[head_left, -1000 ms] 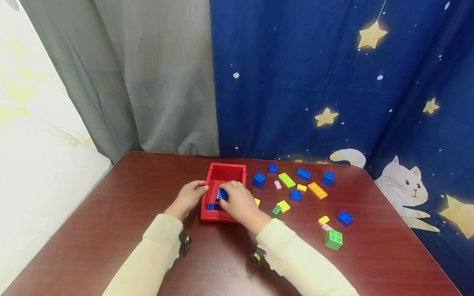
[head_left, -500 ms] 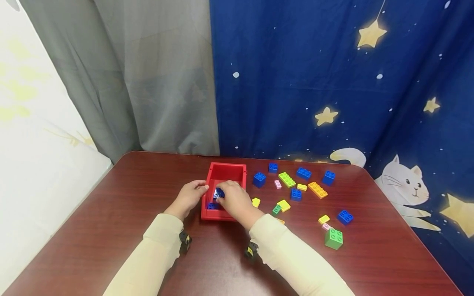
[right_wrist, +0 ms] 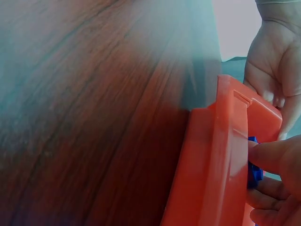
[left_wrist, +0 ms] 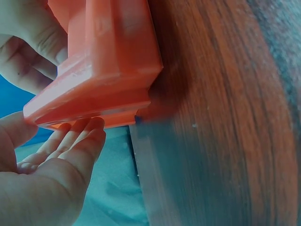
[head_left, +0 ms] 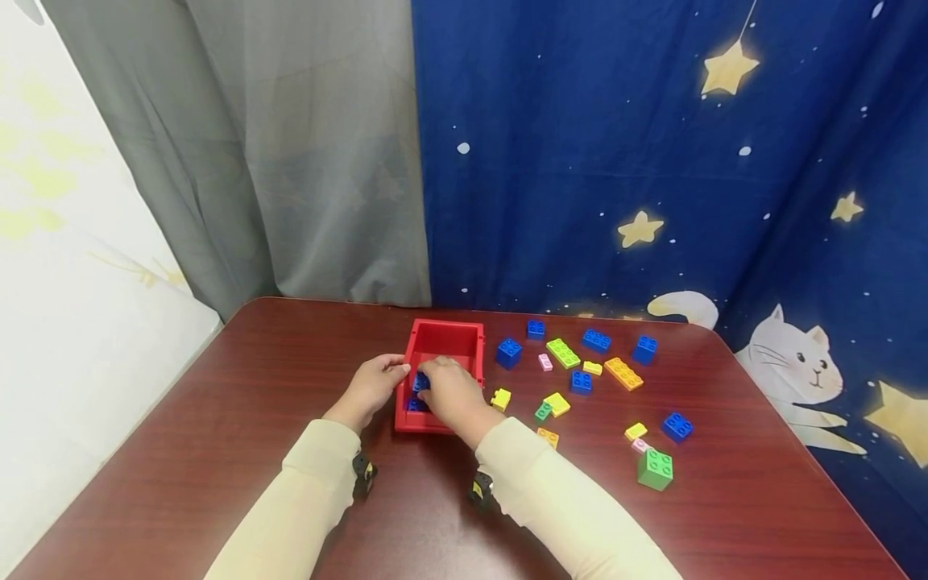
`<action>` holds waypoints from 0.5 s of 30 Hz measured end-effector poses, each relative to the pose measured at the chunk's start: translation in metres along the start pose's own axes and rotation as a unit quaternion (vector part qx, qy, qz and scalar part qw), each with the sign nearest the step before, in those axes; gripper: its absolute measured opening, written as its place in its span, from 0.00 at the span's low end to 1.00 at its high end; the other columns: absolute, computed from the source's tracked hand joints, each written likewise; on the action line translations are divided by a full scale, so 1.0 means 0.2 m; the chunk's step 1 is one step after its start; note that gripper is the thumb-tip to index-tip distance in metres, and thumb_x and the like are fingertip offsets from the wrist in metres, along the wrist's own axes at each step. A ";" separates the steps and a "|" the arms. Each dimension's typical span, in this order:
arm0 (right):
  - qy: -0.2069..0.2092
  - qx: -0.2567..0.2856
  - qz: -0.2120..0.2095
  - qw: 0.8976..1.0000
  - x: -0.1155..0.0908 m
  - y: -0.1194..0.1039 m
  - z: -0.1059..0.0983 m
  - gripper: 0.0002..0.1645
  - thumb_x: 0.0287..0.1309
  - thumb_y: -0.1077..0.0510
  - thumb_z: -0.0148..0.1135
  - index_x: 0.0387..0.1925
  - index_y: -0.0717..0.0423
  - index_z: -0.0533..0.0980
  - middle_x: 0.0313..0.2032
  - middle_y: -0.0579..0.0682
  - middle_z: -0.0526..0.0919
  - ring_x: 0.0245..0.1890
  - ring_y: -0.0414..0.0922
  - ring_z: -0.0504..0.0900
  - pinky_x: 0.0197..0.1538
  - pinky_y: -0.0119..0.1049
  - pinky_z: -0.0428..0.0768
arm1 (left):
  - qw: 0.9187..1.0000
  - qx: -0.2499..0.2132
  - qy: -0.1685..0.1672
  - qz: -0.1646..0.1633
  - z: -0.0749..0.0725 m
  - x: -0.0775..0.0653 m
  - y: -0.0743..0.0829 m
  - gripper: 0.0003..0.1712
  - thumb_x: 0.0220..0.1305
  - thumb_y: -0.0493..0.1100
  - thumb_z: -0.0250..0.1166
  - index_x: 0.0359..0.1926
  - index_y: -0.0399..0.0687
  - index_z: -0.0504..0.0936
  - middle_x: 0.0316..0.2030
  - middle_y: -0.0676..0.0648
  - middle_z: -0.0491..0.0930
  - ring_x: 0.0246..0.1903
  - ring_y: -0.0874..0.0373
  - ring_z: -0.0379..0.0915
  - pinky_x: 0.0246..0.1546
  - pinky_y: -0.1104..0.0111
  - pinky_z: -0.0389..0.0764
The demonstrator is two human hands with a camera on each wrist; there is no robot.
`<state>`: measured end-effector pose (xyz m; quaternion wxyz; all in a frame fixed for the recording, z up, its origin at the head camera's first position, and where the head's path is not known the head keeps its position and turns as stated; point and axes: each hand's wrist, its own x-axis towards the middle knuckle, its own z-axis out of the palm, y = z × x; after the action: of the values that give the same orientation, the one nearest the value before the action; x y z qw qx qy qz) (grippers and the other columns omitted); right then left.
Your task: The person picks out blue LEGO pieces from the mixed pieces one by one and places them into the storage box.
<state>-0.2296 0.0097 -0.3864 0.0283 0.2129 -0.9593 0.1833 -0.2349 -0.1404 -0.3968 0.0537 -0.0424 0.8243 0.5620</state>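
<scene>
A red plastic box stands on the dark wooden table, left of the loose bricks. At its left wall is my left hand; in the left wrist view the thumb lies at the rim and the fingers reach against the outer side. My right hand reaches inside the box and pinches a blue building brick between thumb and fingers, partly covered by them. Another blue brick lies in the box's near left corner. The right wrist view shows the held blue brick low behind the near wall.
Right of the box several bricks lie scattered: a blue one, a yellow one, a lime one, an orange one and a tall green one. Curtains hang behind the table.
My right hand has moved slightly left inside the box, bringing the blue brick closer to the left wall, behind the corner brick. The left hand stays in place.
</scene>
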 end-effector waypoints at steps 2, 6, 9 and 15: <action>0.001 -0.007 -0.002 1.000 0.00 0.00 0.01 0.28 0.54 0.54 0.70 0.58 0.53 0.76 0.51 0.50 0.81 0.53 0.46 0.78 0.56 0.41 0.79 | 1.000 0.000 -0.001 0.000 0.00 0.00 0.00 0.24 0.73 0.42 0.52 0.65 0.34 0.68 0.60 0.31 0.72 0.59 0.40 0.70 0.61 0.49 0.70; -0.001 -0.014 -0.006 1.000 0.01 -0.01 0.02 0.27 0.55 0.54 0.70 0.57 0.53 0.77 0.49 0.51 0.81 0.51 0.46 0.78 0.55 0.41 0.79 | 1.000 0.000 0.000 -0.001 0.00 0.00 -0.01 0.24 0.72 0.42 0.53 0.65 0.35 0.67 0.60 0.31 0.72 0.59 0.40 0.70 0.61 0.48 0.69; -0.002 -0.016 -0.004 1.000 0.02 0.00 0.04 0.26 0.55 0.54 0.69 0.56 0.53 0.77 0.48 0.50 0.81 0.50 0.46 0.79 0.56 0.41 0.79 | 1.000 0.001 0.002 -0.001 0.00 0.00 -0.01 0.25 0.72 0.42 0.53 0.65 0.35 0.68 0.59 0.32 0.73 0.59 0.39 0.70 0.61 0.48 0.69; -0.002 -0.013 0.004 1.000 0.03 -0.01 0.06 0.25 0.56 0.54 0.68 0.56 0.53 0.78 0.47 0.50 0.82 0.49 0.46 0.79 0.55 0.40 0.79 | 1.000 0.000 0.005 0.001 0.00 0.00 -0.01 0.24 0.72 0.42 0.53 0.64 0.34 0.68 0.58 0.32 0.74 0.58 0.40 0.71 0.61 0.48 0.70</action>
<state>-0.2337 0.0025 -0.3956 0.0281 0.2092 -0.9624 0.1709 -0.2354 -0.1401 -0.3988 0.0492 -0.0442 0.8244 0.5622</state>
